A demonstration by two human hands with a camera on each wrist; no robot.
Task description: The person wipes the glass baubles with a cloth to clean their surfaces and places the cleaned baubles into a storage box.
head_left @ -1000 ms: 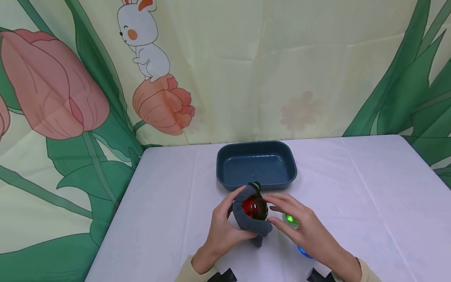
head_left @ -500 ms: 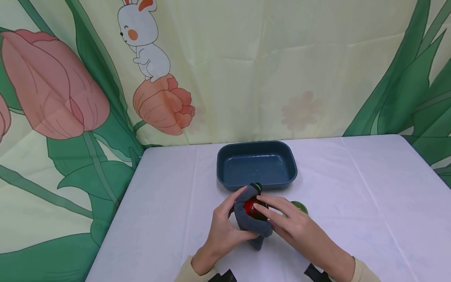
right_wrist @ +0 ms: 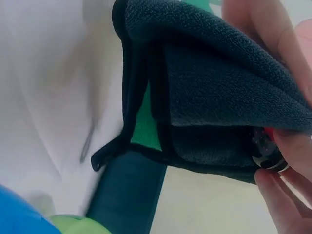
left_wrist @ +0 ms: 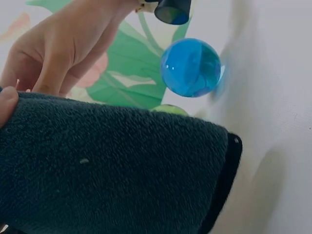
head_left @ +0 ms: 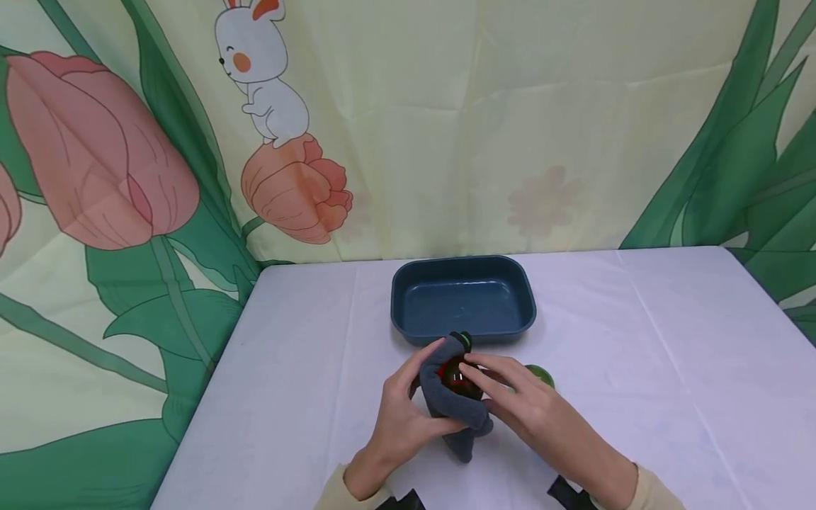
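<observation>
A dark grey cloth point(head_left: 440, 397) is folded around a clear red ball point(head_left: 460, 377), up off the table. From the left, my left hand point(head_left: 408, 418) grips the cloth, with the ball nestled in its fold. My right hand point(head_left: 525, 397) holds the ball's exposed side, fingertips on top and thumb below. Seen from the right wrist, only a small part of the red ball point(right_wrist: 267, 151) shows between cloth and fingers. The cloth point(left_wrist: 112, 161) covers much of the left wrist view, and one corner dangles toward the table.
A dark blue rectangular tub point(head_left: 464, 301) stands just beyond my hands. Behind my right hand a green ball point(head_left: 542, 375) is partly hidden. The left wrist view shows a clear blue ball point(left_wrist: 191, 67) on the white tablecloth point(head_left: 306, 397).
My right hand has moved left and its fingers have come onto the red ball. The cloth's lower corner hangs slightly lower. The blue ball has become hidden in the head view.
</observation>
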